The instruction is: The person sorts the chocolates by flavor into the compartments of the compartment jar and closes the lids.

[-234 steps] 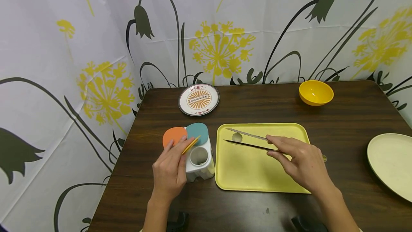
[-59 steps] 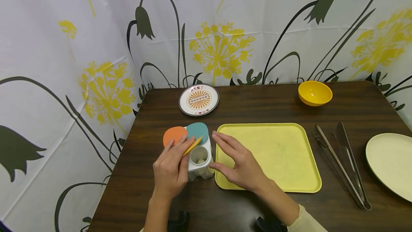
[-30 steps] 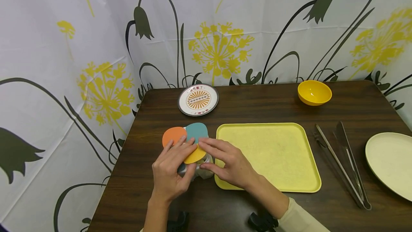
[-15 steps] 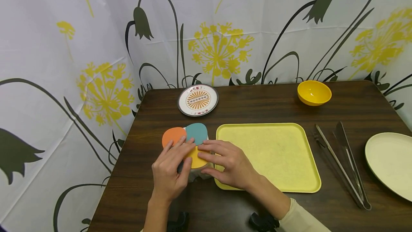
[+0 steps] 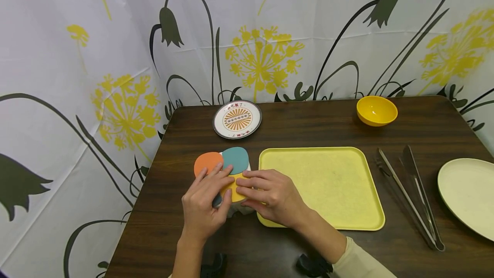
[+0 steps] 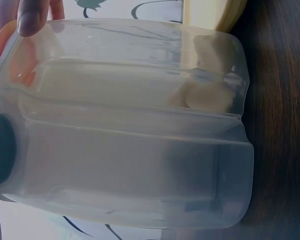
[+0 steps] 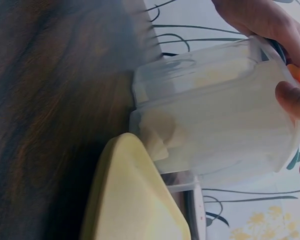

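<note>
A translucent container [image 5: 240, 211] with several compartments stands on the table, left of the yellow tray. Its lids are orange [image 5: 208, 161], teal [image 5: 235, 158], yellow [image 5: 237, 197] and dark blue [image 5: 217, 201]. My left hand [image 5: 203, 204] rests over the lids, its thumb by the yellow one. Fingers of my right hand [image 5: 273, 194] press on the yellow lid, which lies flat over its compartment; the thumb is lower, at the container's side. Through the wall in the left wrist view, pale pieces [image 6: 207, 95] show at the bottom of one compartment.
The yellow tray [image 5: 320, 192] lies right of the container. Beyond it are metal tongs [image 5: 408, 197] and a cream plate [image 5: 472, 196]. A patterned plate [image 5: 237, 119] and yellow bowl [image 5: 377, 111] stand at the back, before a flowered curtain [image 5: 270, 3].
The tongs have gone from my right hand to the table, and the round piece has left the tray. My right hand has come to the container; the yellow lid has swung down from raised to flat.
</note>
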### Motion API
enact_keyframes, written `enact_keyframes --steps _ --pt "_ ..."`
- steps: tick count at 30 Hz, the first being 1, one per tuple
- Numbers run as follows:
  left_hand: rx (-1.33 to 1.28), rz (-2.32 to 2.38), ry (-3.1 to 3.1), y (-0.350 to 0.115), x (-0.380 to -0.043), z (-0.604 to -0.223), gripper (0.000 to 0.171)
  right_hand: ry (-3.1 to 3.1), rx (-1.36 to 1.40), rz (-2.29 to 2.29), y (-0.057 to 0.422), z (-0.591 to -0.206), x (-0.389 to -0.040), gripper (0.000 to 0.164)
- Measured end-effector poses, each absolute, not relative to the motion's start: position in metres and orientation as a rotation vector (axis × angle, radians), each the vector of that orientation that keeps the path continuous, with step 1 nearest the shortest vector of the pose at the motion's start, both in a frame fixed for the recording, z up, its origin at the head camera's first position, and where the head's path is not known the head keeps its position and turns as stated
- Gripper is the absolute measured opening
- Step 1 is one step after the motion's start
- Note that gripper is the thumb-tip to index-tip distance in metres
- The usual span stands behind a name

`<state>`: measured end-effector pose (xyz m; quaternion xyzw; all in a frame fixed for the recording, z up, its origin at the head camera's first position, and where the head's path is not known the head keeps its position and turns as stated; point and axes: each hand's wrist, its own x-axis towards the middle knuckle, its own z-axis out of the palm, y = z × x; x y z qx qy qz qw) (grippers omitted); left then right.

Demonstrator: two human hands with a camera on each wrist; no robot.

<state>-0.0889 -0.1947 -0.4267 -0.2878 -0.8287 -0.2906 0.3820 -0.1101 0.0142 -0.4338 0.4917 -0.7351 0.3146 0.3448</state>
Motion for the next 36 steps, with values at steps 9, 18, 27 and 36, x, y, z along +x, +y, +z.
enact_keyframes --steps 9,18,27,36 --pt "-0.751 -0.727 -2.095 -0.1951 -0.0888 -0.426 0.025 -1.898 1.271 0.781 0.0141 -0.4341 -0.1111 0.034" --pt "-0.769 -0.788 -2.094 -0.1951 -0.0874 -0.4255 0.022 -1.882 1.284 0.753 0.0126 -0.4336 -0.1112 0.029" --pt "-0.768 -0.812 -2.115 -0.1955 -0.0878 -0.4247 0.021 -1.892 1.291 0.727 0.0133 -0.4322 -0.1102 0.021" --pt "-0.764 -0.768 -2.108 -0.1949 -0.0878 -0.4264 0.023 -1.917 1.278 0.82 0.014 -0.4346 -0.1094 0.025"
